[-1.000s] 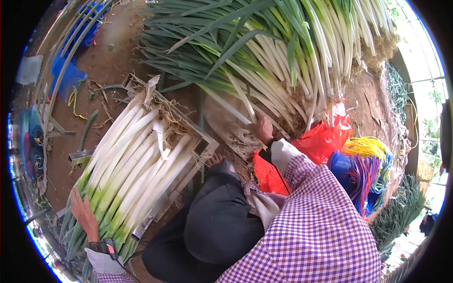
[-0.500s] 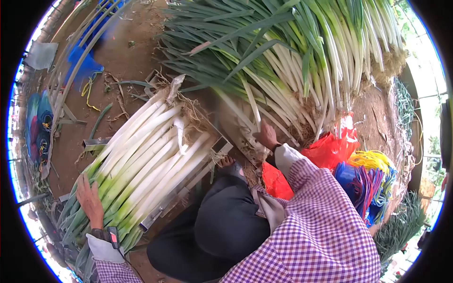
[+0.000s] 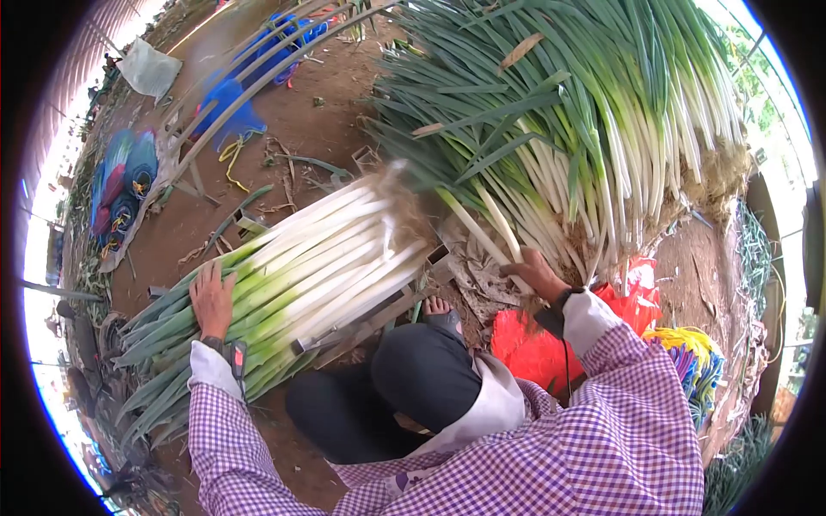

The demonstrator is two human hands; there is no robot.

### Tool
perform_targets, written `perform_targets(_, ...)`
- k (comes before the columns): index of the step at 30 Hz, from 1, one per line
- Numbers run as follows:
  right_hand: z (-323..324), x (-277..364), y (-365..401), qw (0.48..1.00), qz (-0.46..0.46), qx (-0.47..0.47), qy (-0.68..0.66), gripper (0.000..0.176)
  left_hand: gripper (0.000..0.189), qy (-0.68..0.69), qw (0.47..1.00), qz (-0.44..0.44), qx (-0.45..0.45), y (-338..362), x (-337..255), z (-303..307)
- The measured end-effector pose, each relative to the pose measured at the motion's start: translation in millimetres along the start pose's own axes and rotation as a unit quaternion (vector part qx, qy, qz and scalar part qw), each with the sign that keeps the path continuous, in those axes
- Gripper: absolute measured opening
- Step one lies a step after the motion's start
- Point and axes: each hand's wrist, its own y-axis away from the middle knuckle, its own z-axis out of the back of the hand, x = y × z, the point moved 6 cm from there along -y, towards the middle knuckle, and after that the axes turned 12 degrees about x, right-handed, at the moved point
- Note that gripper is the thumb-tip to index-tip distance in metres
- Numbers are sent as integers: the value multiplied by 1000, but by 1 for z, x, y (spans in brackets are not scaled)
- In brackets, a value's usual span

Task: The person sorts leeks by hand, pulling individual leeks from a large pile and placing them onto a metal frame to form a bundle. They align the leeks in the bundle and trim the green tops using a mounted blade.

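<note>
A thick bundle of long green onions (image 3: 318,249) lies slantwise on a low metal frame (image 3: 376,311), roots toward the upper right. My left hand (image 3: 212,297) rests on the green part of this bundle with its fingers spread. A bigger pile of green onions (image 3: 594,138) lies at the upper right, its white ends toward me. At the near edge of that pile my right hand (image 3: 538,273) is closed on the lower end of a white stalk (image 3: 499,225). Part of its grip is hidden by the back of the hand.
Red plastic (image 3: 538,348) lies beside my right forearm, with a bunch of yellow and blue ties (image 3: 693,357) nearby. Bent poles (image 3: 249,82) and blue plastic (image 3: 228,112) are at the upper left. Rolled coloured bags (image 3: 125,189) lie at far left.
The view has swung left, so everything appears farther right. My right hand has closed on a stalk at the pile's edge. My left hand stays on the bundle.
</note>
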Motion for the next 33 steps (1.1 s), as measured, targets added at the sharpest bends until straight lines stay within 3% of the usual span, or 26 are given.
perform_targets(1, -5, 4, 17, 998, -9, 6, -58, 32, 49, 14, 1000, -4, -8, 0, 0, 3)
perform_targets(6, 1, 22, 111, 999, -39, -20, -29, 38, 48, 147, 987, 24, -66, -3, -10, 11)
perform_targets(7, 2, 25, 130, 999, -35, -6, -31, 38, 52, 299, 950, 6, -90, -6, -26, 27)
perform_targets(9, -11, 48, 181, 992, -57, 24, -106, 38, 55, 458, 887, -1, -68, 11, -87, 77)
perform_targets(11, -21, 67, 226, 993, -51, 37, -103, 37, 55, 710, 703, -40, 19, 44, -179, 143)
perform_targets(12, -26, 67, 242, 993, -48, 45, -101, 37, 50, 758, 642, -84, 82, 60, -223, 159)
perform_targets(14, -33, 63, 273, 989, -61, 43, -126, 38, 49, 778, 594, -149, 139, 97, -303, 157)
perform_targets(17, -43, 69, 314, 985, -64, 41, -157, 36, 45, 857, 418, 3, 301, 173, -415, 151)
perform_targets(18, -47, 64, 324, 986, -60, 43, -148, 37, 41, 871, 350, -8, 344, 187, -453, 118)
perform_targets(19, -50, 58, 335, 988, -55, 42, -140, 38, 37, 883, 283, 48, 371, 203, -483, 91)
perform_targets(20, -53, 53, 346, 989, -51, 42, -131, 39, 38, 856, 267, 90, 433, 213, -507, 59)
perform_targets(22, -59, 37, 368, 994, -73, 38, -79, 46, 40, 879, 150, 180, 415, 233, -536, 65)
perform_targets(24, -61, 30, 383, 997, -69, 21, -2, 50, 41, 894, 102, 129, 417, 240, -551, 60)
perform_targets(28, -58, 28, 395, 993, -96, 42, -61, 57, 44, 907, 51, 93, 407, 246, -559, 66)
perform_targets(31, -57, 14, 396, 996, -66, 33, -57, 59, 44, 918, 98, 13, 383, 244, -552, 96)
perform_targets(33, -55, 13, 396, 999, -41, 18, -25, 59, 40, 918, 80, -57, 384, 233, -557, 95)
